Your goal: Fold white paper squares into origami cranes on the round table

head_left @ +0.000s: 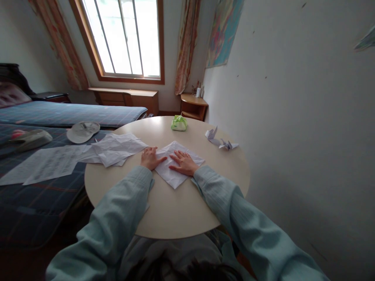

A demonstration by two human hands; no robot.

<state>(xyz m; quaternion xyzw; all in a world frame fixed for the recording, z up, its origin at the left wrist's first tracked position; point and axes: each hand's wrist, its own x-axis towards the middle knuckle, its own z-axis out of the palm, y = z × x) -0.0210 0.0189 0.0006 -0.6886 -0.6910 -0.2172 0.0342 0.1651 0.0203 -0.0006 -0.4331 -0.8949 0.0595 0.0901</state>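
A creased white paper square [175,180] lies flat on the round cream table [164,218], one corner pointing toward me. At its left corner rests my left hand [150,158], palm down with the thumb stretched over the paper. My right hand [184,162] lies on the right half of the sheet, fingers spread and pointing left. Neither hand grips anything. Parts of the paper are hidden beneath both hands.
Crumpled white sheets [115,148] overlap the table's left edge, beside printed pages [55,162] on the bed. A green tissue pack [179,123] sits at the back. Folded paper figures [213,136] stand at the right. A white cap [83,132] lies on the bed.
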